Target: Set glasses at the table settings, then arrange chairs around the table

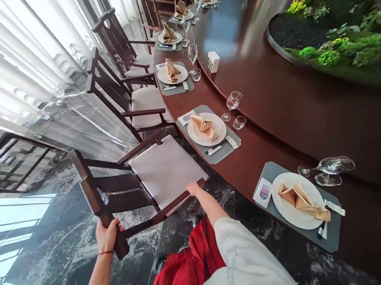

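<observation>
**woodnut_42:** So the chair [143, 178] sits on the dark marble floor [45, 254], turned at an angle and pulled back a bit from the counter [292, 106], roughly in front of the place setting with the plate [206, 128] and folded napkin [203, 126]. How would you say something like that handles?

**banquet_bob:** Looks like solid dark wood with armrests and a high slatted back, so I'd guess hefty and totally rigid. No flex, and top-heavy if you tip it. The seat cushion [165, 170] is pale fabric, soft, no good as a handle. On polished marble the legs would probably slide easily, maybe a bit too easily.

**woodnut_42:** Where are the hands?

**banquet_bob:** Left hand [107, 235] has its grip closed around the end of the top rail of the backrest, fingers wrapped round the wood. Right hand [194, 190] is at the front corner of the seat by the near armrest, resting on the frame. I can't tell if its grip is really clamped or just lying flat there, since the wrist hides the fingers.

**woodnut_42:** Good spots?

**banquet_bob:** I'd say so. Rail plus seat frame gives two hard points far apart, so you control twist. I'd mind the wine glass [233, 102] near the counter edge, though.
</observation>
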Demonstrator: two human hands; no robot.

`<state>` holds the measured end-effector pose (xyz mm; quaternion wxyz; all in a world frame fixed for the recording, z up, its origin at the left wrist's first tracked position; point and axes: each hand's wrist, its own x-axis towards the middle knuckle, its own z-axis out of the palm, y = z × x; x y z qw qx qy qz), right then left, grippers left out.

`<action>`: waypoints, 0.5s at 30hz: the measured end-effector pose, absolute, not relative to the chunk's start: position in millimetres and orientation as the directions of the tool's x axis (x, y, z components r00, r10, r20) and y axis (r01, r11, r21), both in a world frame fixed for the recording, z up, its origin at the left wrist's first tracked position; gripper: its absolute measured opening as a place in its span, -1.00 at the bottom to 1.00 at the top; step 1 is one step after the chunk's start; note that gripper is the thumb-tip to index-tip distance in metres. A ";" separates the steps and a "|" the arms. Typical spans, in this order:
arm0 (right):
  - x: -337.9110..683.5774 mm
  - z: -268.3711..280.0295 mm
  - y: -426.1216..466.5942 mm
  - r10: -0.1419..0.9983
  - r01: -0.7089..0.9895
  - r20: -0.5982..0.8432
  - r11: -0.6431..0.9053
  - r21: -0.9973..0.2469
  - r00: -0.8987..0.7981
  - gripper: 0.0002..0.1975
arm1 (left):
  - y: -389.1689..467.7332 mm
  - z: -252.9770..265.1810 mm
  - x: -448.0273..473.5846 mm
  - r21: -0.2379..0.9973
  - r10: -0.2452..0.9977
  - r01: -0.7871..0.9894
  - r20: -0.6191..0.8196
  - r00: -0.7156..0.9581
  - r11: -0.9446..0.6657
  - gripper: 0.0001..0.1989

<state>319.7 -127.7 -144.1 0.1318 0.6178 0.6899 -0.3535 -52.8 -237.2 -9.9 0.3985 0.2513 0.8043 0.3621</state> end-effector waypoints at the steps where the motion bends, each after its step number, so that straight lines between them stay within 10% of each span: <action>1: 325.5 -142.3 -123.5 0.753 0.941 -0.612 0.030 -0.336 -0.242 -0.78 | -225.5 -7.3 -51.5 0.788 0.697 0.110 -0.458 -0.553 0.605 -0.60; 6: 312.6 -130.9 -113.4 0.796 0.920 -0.525 0.098 -0.380 -0.302 -0.68 | -168.2 10.2 -88.5 0.799 0.709 0.132 -0.428 -0.561 0.587 -0.63; 15: 294.7 -101.9 -264.3 0.870 0.843 -0.491 -0.230 -0.486 -0.046 -0.57 | -214.7 17.4 -57.2 0.753 0.672 0.217 -0.368 -0.643 0.621 -0.79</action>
